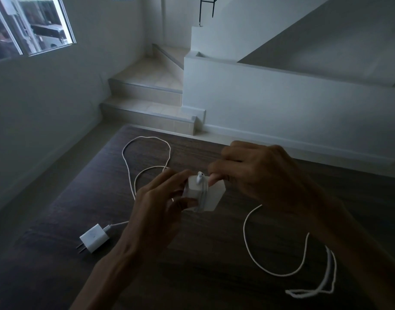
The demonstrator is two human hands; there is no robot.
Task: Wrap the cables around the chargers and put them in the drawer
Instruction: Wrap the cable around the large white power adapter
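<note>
A: Where is the thing being worked on?

B: Up off the dark wood-grain desk [214,253], between both hands. The left hand [156,204] has its fingers and thumb curled round the small white square charger block [195,193], pinching it by its flat sides. The right hand [257,175] pinches the thin white cable [245,231] close to the block, where a few turns already lie across its face.

A: And how should that charger behave in the hand?

B: Light and rigid, I'd judge — smooth plastic, so a little slippery. Holding it by two opposite faces leaves the other faces free for the turns. The cable looks soft and springy; its slack trails off the right hand in a loose loop on the desk, and it will likely want to uncoil unless kept under gentle tension.

A: Anything fragile?

B: The white plug end [200,176] standing up at the top of the block — a sharp bend there seems the weak spot, so the first turn should stay easy.

A: The other one?

B: A second white charger with metal prongs [94,238] lies flat on the desk to the left, its own white cord [147,153] sprawled in wide loops — untouched. Best taken by the body, not the prongs. No drawer is in view.
</note>
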